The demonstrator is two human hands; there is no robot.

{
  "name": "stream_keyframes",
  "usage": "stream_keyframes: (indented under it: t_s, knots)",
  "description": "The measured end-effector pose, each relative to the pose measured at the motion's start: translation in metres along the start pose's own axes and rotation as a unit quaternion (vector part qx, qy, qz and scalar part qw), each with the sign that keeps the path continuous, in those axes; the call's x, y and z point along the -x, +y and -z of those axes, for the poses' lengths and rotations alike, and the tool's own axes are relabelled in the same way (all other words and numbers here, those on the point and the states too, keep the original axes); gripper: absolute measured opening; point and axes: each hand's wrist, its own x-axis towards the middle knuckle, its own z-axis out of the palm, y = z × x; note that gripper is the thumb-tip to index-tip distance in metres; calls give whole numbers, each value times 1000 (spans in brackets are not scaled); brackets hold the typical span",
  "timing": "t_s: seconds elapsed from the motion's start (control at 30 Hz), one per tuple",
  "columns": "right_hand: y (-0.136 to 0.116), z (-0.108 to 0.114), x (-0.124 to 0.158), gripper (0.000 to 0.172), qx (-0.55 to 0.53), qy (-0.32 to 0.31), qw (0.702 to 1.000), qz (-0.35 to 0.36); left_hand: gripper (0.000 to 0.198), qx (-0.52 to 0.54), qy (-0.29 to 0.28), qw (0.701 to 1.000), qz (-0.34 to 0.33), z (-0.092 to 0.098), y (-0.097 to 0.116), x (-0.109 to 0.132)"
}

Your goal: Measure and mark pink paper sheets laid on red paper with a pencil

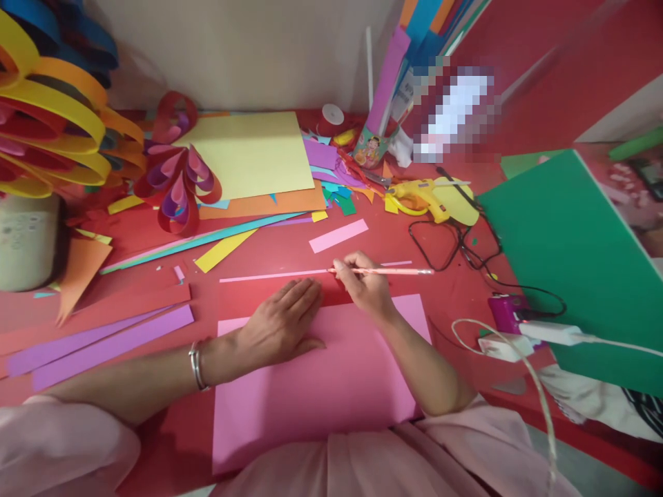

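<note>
A large pink sheet (331, 393) lies in front of me. Beyond its visible edge is a red band (235, 301), bordered on the far side by a thin pink line of paper (264, 276). I cannot tell whether that line belongs to the sheet. My left hand (282, 321) rests flat across the red band and the pink sheet, fingers stretched out. In my right hand (367, 286) is a pencil (407, 271), pinched near its point. The pencil lies almost level along the thin pink line, its tip touching or close to it.
A yellow hot glue gun (432, 197) with a black cable lies beyond my right hand. Paper strips and a pale yellow sheet (259, 155) cover the back. Paper-loop flowers (184, 179) stand left. On the right are a green board (574, 262), a purple power socket (502, 310) and white cables.
</note>
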Motion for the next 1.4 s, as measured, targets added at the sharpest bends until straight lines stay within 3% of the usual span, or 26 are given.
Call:
stream_keyframes:
  t_s: [0.23,0.73,1.4]
  knots:
    - [-10,-2,5,27,33,40,997,56,85,-16,3,1000,-8,3,3,-5]
    - [-4,-5,-5,33,86,-9,991,101,89,-26,10,1000,-9,6,6,-8]
    - [-3,-6,-7,32,113,-3,984,136,82,-50,15,999,-12,7,6,-9]
